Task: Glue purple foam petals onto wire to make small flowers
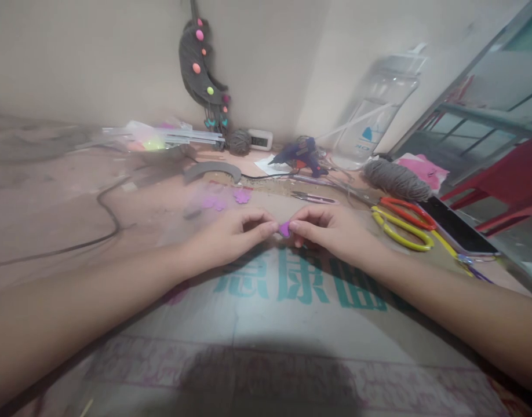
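Observation:
A small purple piece (284, 229), looking like a thin cutout, is held between both hands over the printed board. My left hand (251, 229) pinches its left side between thumb and forefinger. On its right side, my right hand (316, 226) grips it in the same way. Just beyond the left hand lie a purple flower cutout (242, 196) and some blurred lilac cutouts (214, 202). Tweezers (314, 198) with a pinkish handle rest behind the right hand. The exact shape of the held piece is partly covered by my fingers.
Scissors with red and yellow handles (403, 229) and a phone (459, 226) lie at right, near grey yarn (396, 179). Behind are a glue gun (298, 157), a clear bottle (374, 116) and glue sticks (161, 136). A black cable (107, 202) runs at left.

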Demonstrator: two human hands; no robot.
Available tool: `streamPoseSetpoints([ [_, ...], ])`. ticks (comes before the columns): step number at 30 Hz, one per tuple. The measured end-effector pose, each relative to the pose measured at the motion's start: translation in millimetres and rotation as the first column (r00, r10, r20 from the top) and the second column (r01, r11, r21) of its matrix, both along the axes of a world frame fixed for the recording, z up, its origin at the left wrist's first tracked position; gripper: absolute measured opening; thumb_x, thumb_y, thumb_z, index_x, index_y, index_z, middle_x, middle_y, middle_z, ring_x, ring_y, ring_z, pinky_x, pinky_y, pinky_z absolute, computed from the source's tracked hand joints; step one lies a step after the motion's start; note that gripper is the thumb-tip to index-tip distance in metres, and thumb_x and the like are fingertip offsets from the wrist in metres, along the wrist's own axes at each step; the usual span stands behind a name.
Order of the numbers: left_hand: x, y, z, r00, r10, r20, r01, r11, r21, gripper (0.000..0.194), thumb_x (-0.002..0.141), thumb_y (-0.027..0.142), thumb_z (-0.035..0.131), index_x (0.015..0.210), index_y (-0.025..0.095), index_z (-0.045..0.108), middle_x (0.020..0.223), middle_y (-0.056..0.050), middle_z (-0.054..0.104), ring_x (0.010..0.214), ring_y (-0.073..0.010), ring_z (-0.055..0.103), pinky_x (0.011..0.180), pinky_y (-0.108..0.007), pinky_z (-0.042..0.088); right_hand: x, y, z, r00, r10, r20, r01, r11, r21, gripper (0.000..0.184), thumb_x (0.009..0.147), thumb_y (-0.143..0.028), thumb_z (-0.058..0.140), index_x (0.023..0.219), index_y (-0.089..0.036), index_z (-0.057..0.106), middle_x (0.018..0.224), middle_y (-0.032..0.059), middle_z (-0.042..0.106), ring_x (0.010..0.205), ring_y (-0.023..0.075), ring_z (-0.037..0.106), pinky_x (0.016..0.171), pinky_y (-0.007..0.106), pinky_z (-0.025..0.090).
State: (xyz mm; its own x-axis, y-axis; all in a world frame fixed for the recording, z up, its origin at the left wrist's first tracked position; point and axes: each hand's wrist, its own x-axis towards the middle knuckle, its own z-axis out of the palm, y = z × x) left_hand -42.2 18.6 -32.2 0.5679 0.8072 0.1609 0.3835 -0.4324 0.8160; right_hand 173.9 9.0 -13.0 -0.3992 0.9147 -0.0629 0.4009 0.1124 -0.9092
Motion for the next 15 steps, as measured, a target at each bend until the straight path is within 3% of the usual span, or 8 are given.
streamPoseSetpoints([
  [5,1.2,-1.1,1.5,0.999,0.028,-0.035,-0.028,1.000,0.004,0.029,0.091,0.043,0.053,0.087,0.019,0.069,0.083,-0.002,0.070,0.077,-0.0161,0.061,0.070,-0.027,0.045,-1.7,-0.9,1.8,1.000,-0.009,0.011,0.009,1.000,-0.006,0.024,0.081,-0.039,0.069,0.076,-0.015,0.065,0.062,-0.0015,0.063,0.051,0.0077,0.051,0.049,0.021,0.038],
  [10,3.0,-3.8,4.9,0.997,-0.004,-0.074,0.004,1.000,0.010,0.023,0.089,0.036,0.054,0.082,0.019,0.067,0.082,-0.001,0.069,0.076,-0.0156,0.061,0.069,-0.027,0.045,-2.2,-1.8,1.5,0.998,0.046,0.052,-0.053,0.989,0.138,0.039,0.089,-0.051,0.056,0.077,-0.015,0.067,0.065,0.0002,0.063,0.055,0.0084,0.051,0.050,0.021,0.038],
  [13,3.6,-3.6,4.3,0.998,-0.019,-0.055,0.019,1.000,-0.003,0.020,0.088,0.033,0.055,0.081,0.018,0.066,0.079,-0.001,0.068,0.074,-0.0150,0.060,0.068,-0.026,0.045,-1.0,-1.7,0.0,0.999,0.051,0.007,-0.052,0.980,0.191,0.045,0.094,-0.056,0.045,0.099,-0.017,0.067,0.076,0.0011,0.063,0.053,0.0080,0.047,0.049,0.023,0.038],
  [15,3.6,-2.9,2.8,1.000,0.008,-0.015,-0.008,0.999,-0.046,0.021,0.088,0.034,0.055,0.082,0.018,0.066,0.078,-0.001,0.067,0.072,-0.0143,0.059,0.066,-0.025,0.045,0.6,-2.0,1.1,0.997,-0.035,-0.067,0.052,0.959,0.279,0.043,0.095,-0.056,0.045,0.112,-0.019,0.061,0.088,0.0023,0.063,0.056,0.0088,0.047,0.051,0.024,0.040],
])
